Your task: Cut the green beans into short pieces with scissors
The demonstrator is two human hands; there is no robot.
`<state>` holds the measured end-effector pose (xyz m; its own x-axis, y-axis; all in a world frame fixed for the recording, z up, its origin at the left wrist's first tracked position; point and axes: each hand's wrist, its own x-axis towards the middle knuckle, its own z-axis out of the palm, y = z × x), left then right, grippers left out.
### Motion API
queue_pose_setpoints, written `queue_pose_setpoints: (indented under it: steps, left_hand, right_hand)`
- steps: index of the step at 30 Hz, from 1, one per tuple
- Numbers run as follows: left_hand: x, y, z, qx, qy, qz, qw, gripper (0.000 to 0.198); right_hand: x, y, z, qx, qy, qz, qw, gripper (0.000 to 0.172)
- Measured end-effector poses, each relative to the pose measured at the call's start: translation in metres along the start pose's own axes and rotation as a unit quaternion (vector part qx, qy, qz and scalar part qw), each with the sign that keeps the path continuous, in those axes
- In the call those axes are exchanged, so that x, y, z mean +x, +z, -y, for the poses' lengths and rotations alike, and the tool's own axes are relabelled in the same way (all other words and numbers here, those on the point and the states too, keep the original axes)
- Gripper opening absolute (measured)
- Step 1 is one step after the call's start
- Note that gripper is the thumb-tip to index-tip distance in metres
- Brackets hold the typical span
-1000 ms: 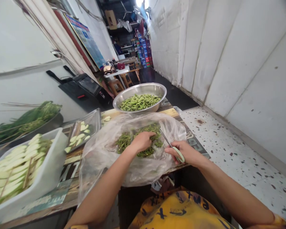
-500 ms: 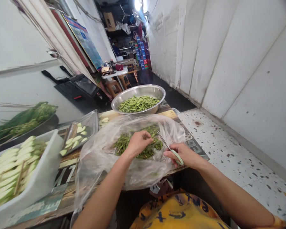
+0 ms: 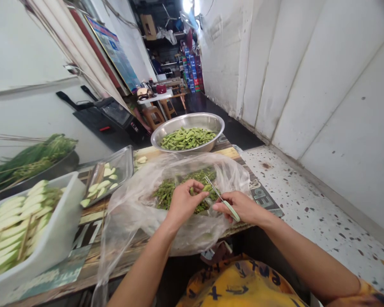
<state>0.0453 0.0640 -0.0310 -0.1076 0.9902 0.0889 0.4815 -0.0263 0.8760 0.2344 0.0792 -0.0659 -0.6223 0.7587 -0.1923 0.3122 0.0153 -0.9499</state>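
Note:
Between the fingertips of my left hand (image 3: 187, 198) is a green edamame pod (image 3: 207, 187), held over the plastic bag. My right hand (image 3: 238, 207) grips a pair of scissors (image 3: 229, 209) with pale green handles, their blades pointing up and left close to the pod. Under both hands lies the spread clear plastic bag (image 3: 128, 200), with a heap of small green trimmings and pods (image 3: 164, 192) in it. Just beyond the bag stands a wide steel bowl (image 3: 219, 125) holding many green edamame pods (image 3: 187, 138).
On the left are a white tub (image 3: 56, 230) of skewered pale green slices, a metal tray (image 3: 126, 164) with more slices, and a dark basin (image 3: 67, 164) of leafy greens. The patterned table (image 3: 86, 264) ends at the right beside a speckled floor (image 3: 294, 192).
My right hand has moved slightly left with the scissors, bringing the blades nearer my left hand. My left hand has turned a little, and the pod at its fingertips now shows.

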Motion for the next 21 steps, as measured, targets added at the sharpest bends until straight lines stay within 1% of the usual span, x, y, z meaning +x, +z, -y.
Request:
queue_pose_setpoints:
  steps: [4, 7, 11, 14, 16, 17, 19, 21]
  left_hand:
    - [-0.003, 0.001, 0.001, 0.024, -0.015, -0.02, 0.999, 0.017]
    - [-0.005, 0.002, 0.001, 0.034, -0.016, -0.024, 0.999, 0.015]
    - [-0.005, 0.001, 0.005, 0.042, -0.017, -0.014, 0.999, 0.016]
    - [-0.002, -0.001, 0.011, 0.032, -0.037, 0.0, 0.999, 0.019]
    - [0.0, -0.002, 0.016, -0.014, -0.066, 0.006, 0.998, 0.023]
    - [0.0, -0.003, 0.017, -0.055, -0.09, 0.013, 0.994, 0.026]
    - [0.001, -0.003, 0.019, -0.162, -0.136, 0.032, 0.977, 0.031]
    - [0.001, -0.004, 0.02, -0.255, -0.155, 0.047, 0.953, 0.033]
  right_hand:
    - [0.001, 0.001, 0.002, 0.004, 0.007, 0.011, 1.0, 0.051]
    - [0.001, 0.001, 0.005, 0.009, 0.005, 0.022, 1.0, 0.049]
    - [0.001, 0.0, 0.005, -0.025, 0.007, 0.007, 1.0, 0.049]
    - [0.001, 0.0, 0.004, -0.005, 0.016, -0.007, 1.0, 0.047]
    - [0.002, 0.0, 0.004, 0.023, 0.019, -0.014, 0.999, 0.045]
    - [0.002, 0.0, 0.004, 0.032, 0.018, -0.016, 0.999, 0.044]
    - [0.002, 0.0, 0.006, 0.037, 0.015, -0.01, 0.999, 0.042]
    - [0.002, 0.0, 0.007, 0.023, 0.009, 0.003, 1.0, 0.041]
